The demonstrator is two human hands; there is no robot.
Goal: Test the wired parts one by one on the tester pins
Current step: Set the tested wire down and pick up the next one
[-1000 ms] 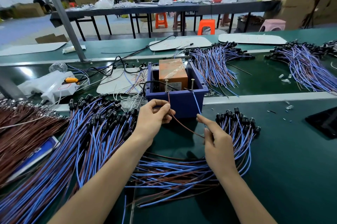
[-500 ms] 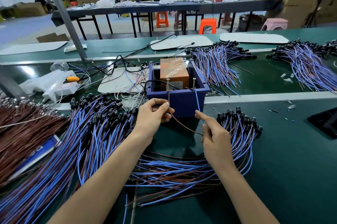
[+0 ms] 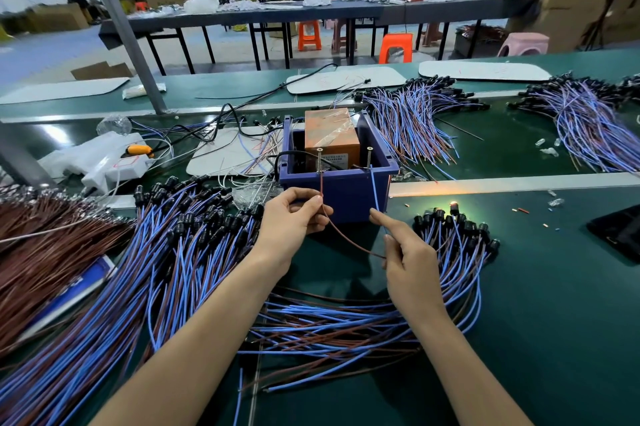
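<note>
Brown wire (image 3: pixel 346 241) between hands (image 3: pixel 289 223) (image 3: pixel 410 263), seemingly at pin (image 3: pixel 319 160).

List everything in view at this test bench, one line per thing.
tester box: one, blue, bench centre
orange block: one, orange, inside the box
tester pins: two, metal, upright at the box's near rim
brown wire: one, brown, from the left pin to both hands
blue wire: one, blue, from the right pin to the right hand
lit lamp: one, glowing yellow, pile right of the box
wired-part piles: at least four, blue and brown, around the box
brown heap: one, far left
white boards: four, behind and left of the box
stools: two orange, one pink, floor beyond
bench: one, green
left hand: pinches brown wire
right hand: pinches blue wire
</note>
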